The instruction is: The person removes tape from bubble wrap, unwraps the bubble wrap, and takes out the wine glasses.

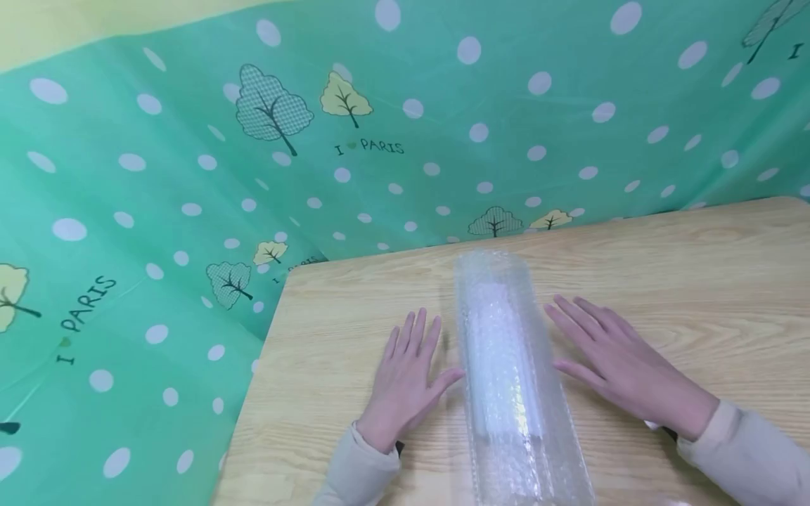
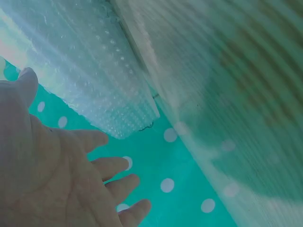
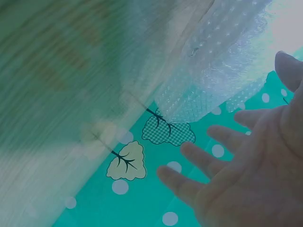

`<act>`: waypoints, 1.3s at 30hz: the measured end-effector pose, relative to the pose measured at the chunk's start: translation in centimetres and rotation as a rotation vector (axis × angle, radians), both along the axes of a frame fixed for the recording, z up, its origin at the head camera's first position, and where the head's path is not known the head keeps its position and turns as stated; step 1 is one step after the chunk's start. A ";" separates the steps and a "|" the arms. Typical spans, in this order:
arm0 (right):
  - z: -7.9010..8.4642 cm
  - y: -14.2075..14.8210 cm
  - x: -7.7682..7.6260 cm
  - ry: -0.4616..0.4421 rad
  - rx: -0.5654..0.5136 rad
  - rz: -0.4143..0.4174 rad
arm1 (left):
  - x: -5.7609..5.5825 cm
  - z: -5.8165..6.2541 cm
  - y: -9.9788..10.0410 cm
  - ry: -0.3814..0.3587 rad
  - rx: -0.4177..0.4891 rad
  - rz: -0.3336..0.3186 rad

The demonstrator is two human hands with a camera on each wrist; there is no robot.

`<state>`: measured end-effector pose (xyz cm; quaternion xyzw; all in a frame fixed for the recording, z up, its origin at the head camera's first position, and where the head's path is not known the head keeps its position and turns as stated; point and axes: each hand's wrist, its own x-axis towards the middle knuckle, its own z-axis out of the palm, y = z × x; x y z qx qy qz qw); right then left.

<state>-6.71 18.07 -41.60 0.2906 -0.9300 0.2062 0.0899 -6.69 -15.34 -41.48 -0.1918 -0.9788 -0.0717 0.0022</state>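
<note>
A long roll of bubble wrap (image 1: pixel 500 351) lies lengthwise on the wooden table, with something whitish showing inside it; what that is, I cannot tell. To its left is my left hand (image 1: pixel 405 383), fingers straight and thumb pointing at the wrap's side. My right hand (image 1: pixel 623 362) is on the other side, fingers extended toward the wrap and holding nothing. In the left wrist view the bubble wrap (image 2: pixel 90 61) rises beyond the open palm (image 2: pixel 52 175). The right wrist view shows the wrap (image 3: pixel 218 71) beside the spread fingers (image 3: pixel 203 161).
The wooden table (image 1: pixel 316 351) has its left edge and back edge in view. A green dotted cloth (image 1: pixel 190 154) printed with trees hangs behind and to the left of it. The wrap's near end runs out of the head view at the bottom.
</note>
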 end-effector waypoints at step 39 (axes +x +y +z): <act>2.0 -4.7 -2.7 -0.051 -0.132 0.057 | 1.5 2.0 3.3 -0.272 0.549 0.061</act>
